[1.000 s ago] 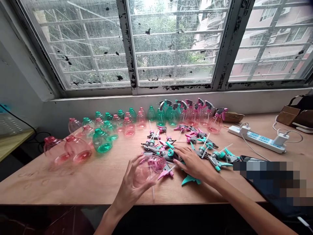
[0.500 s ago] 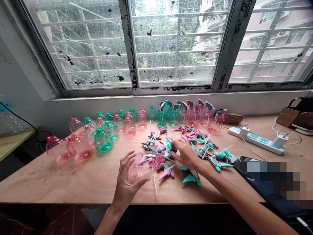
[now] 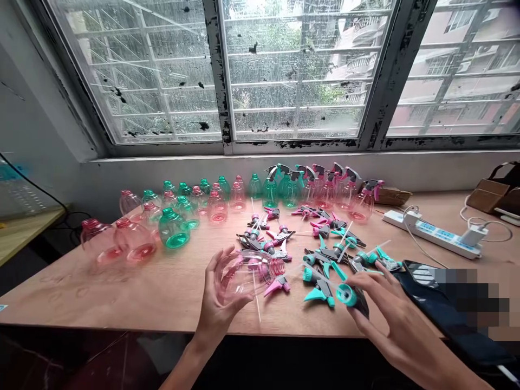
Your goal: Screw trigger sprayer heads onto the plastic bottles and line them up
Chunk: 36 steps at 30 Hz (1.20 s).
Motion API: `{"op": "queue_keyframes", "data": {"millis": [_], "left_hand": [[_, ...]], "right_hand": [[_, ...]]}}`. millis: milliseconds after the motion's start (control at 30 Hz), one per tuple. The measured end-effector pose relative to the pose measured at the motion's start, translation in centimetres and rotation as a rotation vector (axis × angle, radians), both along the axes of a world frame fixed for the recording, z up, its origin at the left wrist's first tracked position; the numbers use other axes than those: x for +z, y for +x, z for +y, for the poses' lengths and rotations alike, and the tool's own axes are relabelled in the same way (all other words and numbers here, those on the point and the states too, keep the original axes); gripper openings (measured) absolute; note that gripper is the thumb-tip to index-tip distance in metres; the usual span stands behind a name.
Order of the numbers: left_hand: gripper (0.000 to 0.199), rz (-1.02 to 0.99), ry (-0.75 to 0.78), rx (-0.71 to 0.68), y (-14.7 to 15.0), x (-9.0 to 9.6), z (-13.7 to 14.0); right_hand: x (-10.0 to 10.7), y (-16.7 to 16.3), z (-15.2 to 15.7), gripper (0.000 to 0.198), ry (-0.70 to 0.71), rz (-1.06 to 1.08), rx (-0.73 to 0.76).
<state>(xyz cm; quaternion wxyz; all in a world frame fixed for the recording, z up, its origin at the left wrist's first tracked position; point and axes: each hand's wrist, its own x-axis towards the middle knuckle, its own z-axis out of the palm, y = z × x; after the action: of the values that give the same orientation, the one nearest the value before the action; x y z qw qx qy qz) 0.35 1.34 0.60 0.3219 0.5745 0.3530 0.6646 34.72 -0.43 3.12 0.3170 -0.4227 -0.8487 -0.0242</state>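
My left hand (image 3: 215, 306) is wrapped round a clear pink bottle (image 3: 244, 276), held tilted on its side above the table with its open threaded neck pointing right. In my right hand (image 3: 394, 319) is a teal and grey trigger sprayer head (image 3: 346, 294), its round collar facing the bottle. Part of its body is hidden behind my fingers. Between and beyond the hands lies a loose pile of sprayer heads, with pink ones (image 3: 278, 284) near the bottle and teal ones (image 3: 319, 292) beside my right hand. Thin white dip tubes stick out of several.
Uncapped pink bottles (image 3: 135, 241) and green bottles (image 3: 174, 230) stand at the left and back. Several bottles with sprayers fitted (image 3: 361, 206) line the wall. On the right are a power strip (image 3: 433, 235), a dark tablet (image 3: 442, 309) and a brown case (image 3: 493, 189).
My right hand has drawn back from the middle of the pile towards the near right, bringing the teal sprayer head with it. The bottle in my left hand stays almost where it was.
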Motion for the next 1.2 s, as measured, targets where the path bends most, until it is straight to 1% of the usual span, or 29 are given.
{"op": "queue_keyframes", "data": {"millis": [100, 267, 367, 433, 533, 600, 667, 733, 800, 867, 933, 1000, 1067, 1133, 1200], "left_hand": [[0.085, 0.003, 0.012, -0.009, 0.1, 0.1, -0.2], [0.088, 0.132, 0.028, 0.048, -0.4, 0.8, -0.5], [0.094, 0.262, 0.034, 0.094, -0.8, 1.0, -0.7], [0.096, 0.292, 0.054, 0.075, -0.6, 0.9, -0.9], [0.093, 0.277, 0.041, 0.043, 0.1, 0.5, -1.1], [0.093, 0.265, -0.001, 0.07, 0.5, 0.3, -1.1], [0.091, 0.181, -0.045, 0.13, 0.3, 0.3, -0.7], [0.086, 0.026, -0.082, 0.203, -0.2, 0.5, -0.1], [0.081, -0.101, -0.108, 0.263, -0.9, 0.6, 0.4], [0.078, -0.156, -0.128, 0.277, -1.3, 0.7, 0.8], [0.078, -0.171, -0.144, 0.26, -1.4, 0.5, 1.0], [0.081, -0.183, -0.148, 0.241, -1.4, 0.3, 1.0], [0.083, -0.194, -0.139, 0.228, -1.2, 0.2, 1.0], [0.083, -0.201, -0.135, 0.213, -1.2, 0.1, 1.0], [0.083, -0.203, -0.139, 0.197, -1.2, 0.1, 0.9]], "right_hand": [[0.0, -0.4, -0.5, 0.032, 0.032, -0.075, -0.004], [0.9, -1.4, -0.8, 0.03, 0.075, -0.109, 0.002], [1.3, -1.8, -0.6, 0.033, 0.084, -0.043, 0.038], [1.3, -2.2, -0.3, 0.037, 0.087, 0.038, 0.087], [0.8, -2.9, 0.2, 0.037, 0.061, 0.155, 0.158], [0.3, -2.9, 0.7, 0.032, 0.048, 0.21, 0.185], [-0.2, -2.3, 1.5, 0.026, 0.046, 0.26, 0.186], [-0.6, -1.4, 2.8, 0.02, 0.038, 0.337, 0.124], [-0.9, -0.7, 4.7, 0.018, 0.018, 0.434, -0.009], [-1.1, -0.6, 7.0, 0.022, 0.022, 0.476, -0.117], [-1.2, -1.3, 9.2, 0.026, 0.046, 0.426, -0.165], [-1.3, -2.5, 10.9, 0.03, 0.006, 0.281, -0.104], [-1.1, -4.0, 11.6, 0.035, -0.037, 0.156, -0.009], [-0.6, -5.6, 11.3, 0.036, -0.055, 0.092, 0.09], [0.3, -7.1, 10.0, 0.028, -0.074, 0.019, 0.235]]}}
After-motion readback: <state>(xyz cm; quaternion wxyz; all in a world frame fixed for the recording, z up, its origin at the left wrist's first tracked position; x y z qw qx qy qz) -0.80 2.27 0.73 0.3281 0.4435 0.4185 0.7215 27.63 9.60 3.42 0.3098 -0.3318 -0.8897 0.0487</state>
